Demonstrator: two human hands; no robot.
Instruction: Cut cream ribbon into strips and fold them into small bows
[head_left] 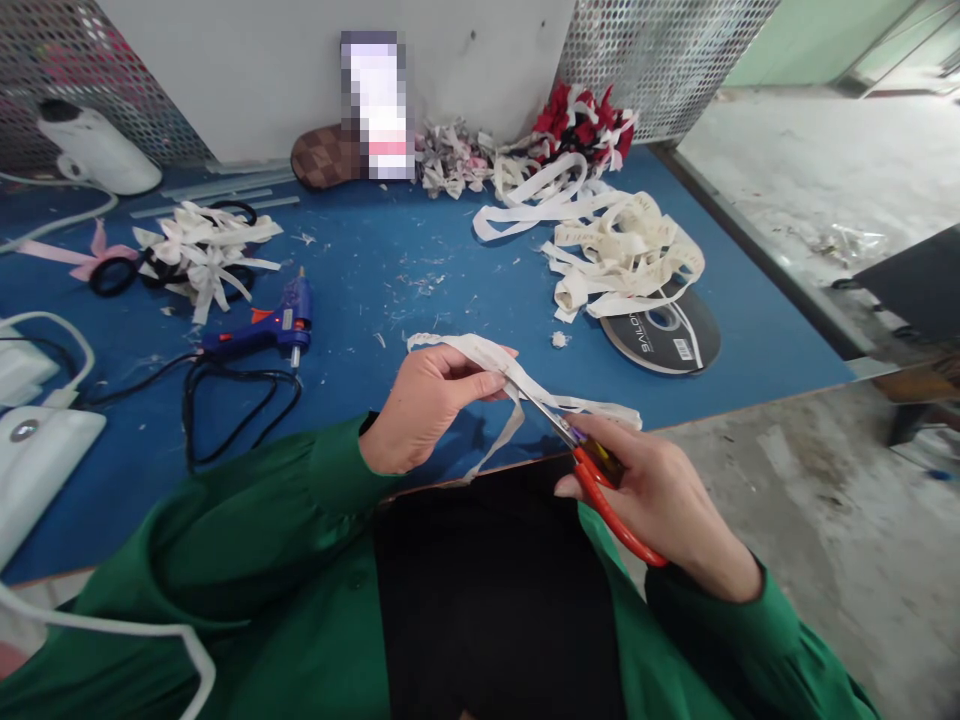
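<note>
Near the front edge of the blue table, my left hand (435, 395) pinches a white ribbon (480, 350) between thumb and fingers. Parts of the ribbon trail to the right and hang down towards the table edge. My right hand (664, 490) is wrapped around the scissors (611, 515), which have red handles. Their metal blades point up and left, with the tips at the ribbon close to my left fingertips. Whether the blades are through the ribbon I cannot tell.
A blue glue gun (274, 325) with a black cord lies left, below a pile of white bows (206, 250). Loose cream ribbon (630, 245) partly covers a black spool (664, 335) at right. A pixelated phone (379, 105) leans at the back beside red bows (581, 125).
</note>
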